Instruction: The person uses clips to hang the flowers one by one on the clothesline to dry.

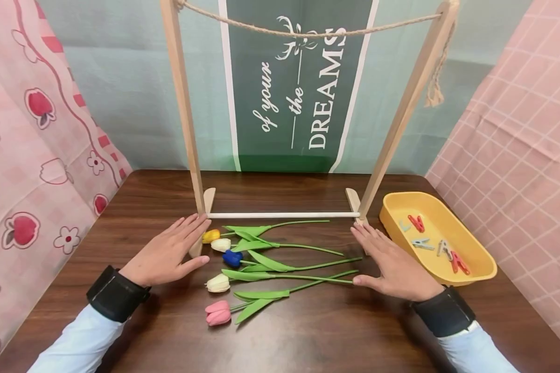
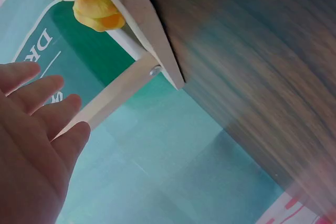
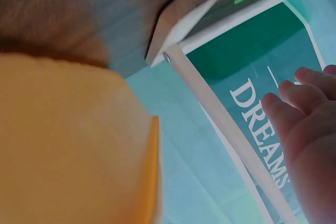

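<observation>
My left hand (image 1: 170, 253) is spread with straight fingers by the left foot of a wooden frame (image 1: 184, 98). In the left wrist view, its fingers are apart from the frame's post. My right hand (image 1: 395, 263) is likewise extended near the frame's right foot, its thumb close to a stem end; whether they touch I cannot tell. Between the hands lie several artificial tulips with green stems: a yellow tulip (image 1: 211, 237), a white tulip (image 1: 221, 245), a blue tulip (image 1: 232, 258), another white tulip (image 1: 218, 283) and a pink tulip (image 1: 218, 313).
A yellow basin (image 1: 483, 254) stands right of my right hand, with several small clothespins (image 1: 417, 224) inside. Twine (image 1: 308, 34) spans the frame's top, and a white rod (image 1: 282, 215) joins its feet. Fabric hangs behind the brown table (image 1: 280, 347) and at both sides.
</observation>
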Available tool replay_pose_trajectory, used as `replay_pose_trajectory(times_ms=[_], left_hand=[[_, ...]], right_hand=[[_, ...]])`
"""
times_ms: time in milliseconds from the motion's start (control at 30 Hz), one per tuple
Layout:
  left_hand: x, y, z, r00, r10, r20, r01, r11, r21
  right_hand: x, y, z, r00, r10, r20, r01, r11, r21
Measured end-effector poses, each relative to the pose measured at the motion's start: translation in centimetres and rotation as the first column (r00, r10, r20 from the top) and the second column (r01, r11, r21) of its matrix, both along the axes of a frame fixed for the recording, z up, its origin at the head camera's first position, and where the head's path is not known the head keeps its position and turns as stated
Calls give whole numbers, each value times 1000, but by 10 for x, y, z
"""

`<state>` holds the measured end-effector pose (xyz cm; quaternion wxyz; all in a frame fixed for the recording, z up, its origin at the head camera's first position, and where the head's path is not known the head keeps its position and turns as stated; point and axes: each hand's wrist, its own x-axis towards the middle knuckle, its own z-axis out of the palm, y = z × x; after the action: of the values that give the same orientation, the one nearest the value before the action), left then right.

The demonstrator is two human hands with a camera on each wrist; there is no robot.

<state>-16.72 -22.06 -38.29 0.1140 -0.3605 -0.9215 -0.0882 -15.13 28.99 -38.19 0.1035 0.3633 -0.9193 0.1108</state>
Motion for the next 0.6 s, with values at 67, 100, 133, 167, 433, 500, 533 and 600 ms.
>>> replay_pose_trajectory(times_ms=[67, 100, 133, 167, 433, 500, 533, 600], left_hand=[[0, 2, 1, 1000, -7, 0, 7, 1000, 6], [0, 3, 2, 1000, -10, 3, 10, 1000, 8], [-1, 4, 3, 1000, -12, 4, 12, 1000, 11], [-1, 5, 3, 1000, -13, 7, 13, 1000, 13], [-2, 13, 10, 999, -44, -6, 44, 999, 21], [-4, 15, 12, 998, -56, -20, 56, 998, 28], [-4, 17, 12, 998, -64, -29, 65, 997, 35], [-6, 20, 13, 996, -77, -49, 80, 996, 45]], right_hand=[[1, 0, 3, 1000, 0, -8, 0, 1000, -6], [1, 0, 5, 1000, -1, -7, 1, 1000, -9], [2, 1, 7, 1000, -3, -9, 3, 1000, -12], [2, 1, 9, 1000, -9, -5, 9, 1000, -15], [9, 6, 32, 998, -54, -12, 54, 999, 0], [10, 9, 38, 998, -68, -16, 68, 998, 1], [10, 10, 41, 997, -77, -17, 77, 997, 3], [11, 12, 47, 994, -106, -13, 106, 994, 1]])
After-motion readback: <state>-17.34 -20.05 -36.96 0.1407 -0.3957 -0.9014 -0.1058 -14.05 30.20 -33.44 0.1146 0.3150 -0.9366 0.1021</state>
